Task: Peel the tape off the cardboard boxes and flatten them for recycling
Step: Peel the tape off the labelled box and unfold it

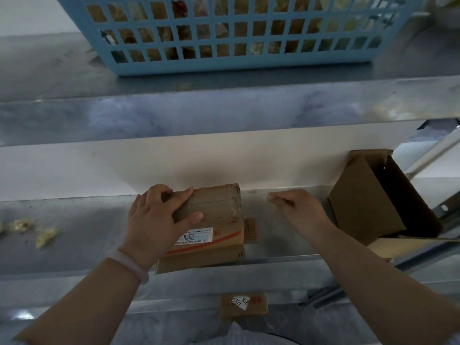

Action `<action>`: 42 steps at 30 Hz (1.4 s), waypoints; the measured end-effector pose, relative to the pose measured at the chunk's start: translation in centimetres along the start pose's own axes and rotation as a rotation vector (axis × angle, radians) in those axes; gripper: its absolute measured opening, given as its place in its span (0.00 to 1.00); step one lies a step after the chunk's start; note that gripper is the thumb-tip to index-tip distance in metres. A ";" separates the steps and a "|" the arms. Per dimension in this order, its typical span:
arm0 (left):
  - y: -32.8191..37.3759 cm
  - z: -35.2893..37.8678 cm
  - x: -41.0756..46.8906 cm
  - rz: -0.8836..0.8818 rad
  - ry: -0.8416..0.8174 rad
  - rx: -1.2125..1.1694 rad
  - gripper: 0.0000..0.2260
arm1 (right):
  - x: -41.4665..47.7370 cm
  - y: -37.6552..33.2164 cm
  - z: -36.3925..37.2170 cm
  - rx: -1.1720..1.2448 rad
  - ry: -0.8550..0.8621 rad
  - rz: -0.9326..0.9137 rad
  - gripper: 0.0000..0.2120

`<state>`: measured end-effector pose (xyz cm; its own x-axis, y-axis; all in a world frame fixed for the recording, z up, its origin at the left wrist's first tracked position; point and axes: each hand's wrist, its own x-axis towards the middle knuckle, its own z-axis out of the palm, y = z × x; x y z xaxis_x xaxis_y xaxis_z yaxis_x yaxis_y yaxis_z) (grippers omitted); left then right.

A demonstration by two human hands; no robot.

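A small taped cardboard box (219, 215) with a white shipping label stands on the metal shelf (74, 220), on top of a flattened piece of cardboard (199, 260). My left hand (154, 217) grips the box's upper left end, thumb across its front face. My right hand (296, 207) hovers to the right of the box, fingers pinched on a small strip of clear tape (271, 197). An open empty cardboard box (368, 202) lies tilted at the right end of the shelf.
Crumpled tape scraps (44, 236) lie on the shelf at the left. A blue plastic basket (224, 33) sits on the upper shelf. Another labelled cardboard piece (244, 305) lies below the shelf's front edge.
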<state>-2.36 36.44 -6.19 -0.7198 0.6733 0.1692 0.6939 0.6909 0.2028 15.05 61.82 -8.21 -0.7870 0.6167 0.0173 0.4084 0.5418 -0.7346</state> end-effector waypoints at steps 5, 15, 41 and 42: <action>0.2 -0.2 -0.1 0.005 0.009 0.000 0.35 | 0.4 1.0 -0.9 0.147 0.170 0.260 0.11; 0.3 -0.4 -0.1 -0.005 0.001 -0.007 0.36 | 2.3 1.2 -0.4 -0.084 0.073 0.250 0.07; -3.7 -1.4 2.5 -0.031 -0.048 -0.332 0.15 | -1.2 -5.4 6.3 0.757 -0.187 0.251 0.25; -4.4 -1.6 2.1 -0.059 -0.074 -0.365 0.18 | -1.3 -5.5 6.2 0.732 -0.172 0.232 0.24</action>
<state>-6.91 34.39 -5.14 -0.7456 0.6616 0.0793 0.5891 0.5988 0.5426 10.98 54.51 -8.42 -0.8037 0.5388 -0.2525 0.2094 -0.1411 -0.9676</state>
